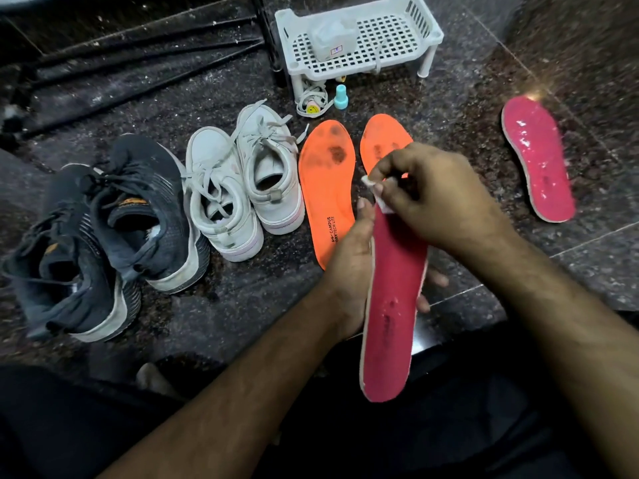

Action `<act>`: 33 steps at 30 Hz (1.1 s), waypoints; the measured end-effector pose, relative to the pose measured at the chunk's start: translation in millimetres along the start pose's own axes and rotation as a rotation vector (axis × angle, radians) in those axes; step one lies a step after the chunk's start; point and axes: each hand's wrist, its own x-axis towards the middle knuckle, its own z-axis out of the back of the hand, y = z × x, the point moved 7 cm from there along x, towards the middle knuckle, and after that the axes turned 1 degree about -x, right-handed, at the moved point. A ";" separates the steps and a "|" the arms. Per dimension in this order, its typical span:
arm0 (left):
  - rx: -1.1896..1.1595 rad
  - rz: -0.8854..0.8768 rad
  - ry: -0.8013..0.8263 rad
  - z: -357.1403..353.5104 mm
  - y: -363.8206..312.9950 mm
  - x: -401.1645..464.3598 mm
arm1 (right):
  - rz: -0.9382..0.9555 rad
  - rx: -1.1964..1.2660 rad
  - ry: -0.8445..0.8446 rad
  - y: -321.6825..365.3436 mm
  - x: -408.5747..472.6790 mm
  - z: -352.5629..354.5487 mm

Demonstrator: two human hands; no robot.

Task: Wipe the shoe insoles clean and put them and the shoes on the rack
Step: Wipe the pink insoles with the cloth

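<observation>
Our left hand (349,271) cradles the pink insole (390,305) from beneath, fingers wrapped around its edges, while our right hand (425,198) pinches a small white wipe (378,195) against its toe end, above the dark stone floor (449,98). To do this well, we judge we should hold the insole firmly and draw the wipe down toward the smudged middle in overlapping strokes. The other pink insole (537,160), two orange insoles (326,188), white shoes (242,188) and black shoes (103,229) lie off the rack (359,36).
</observation>
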 end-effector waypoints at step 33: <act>0.313 -0.085 -0.196 16.7 -21.6 -6.3 | -0.126 -0.203 -0.131 -29.2 4.2 24.8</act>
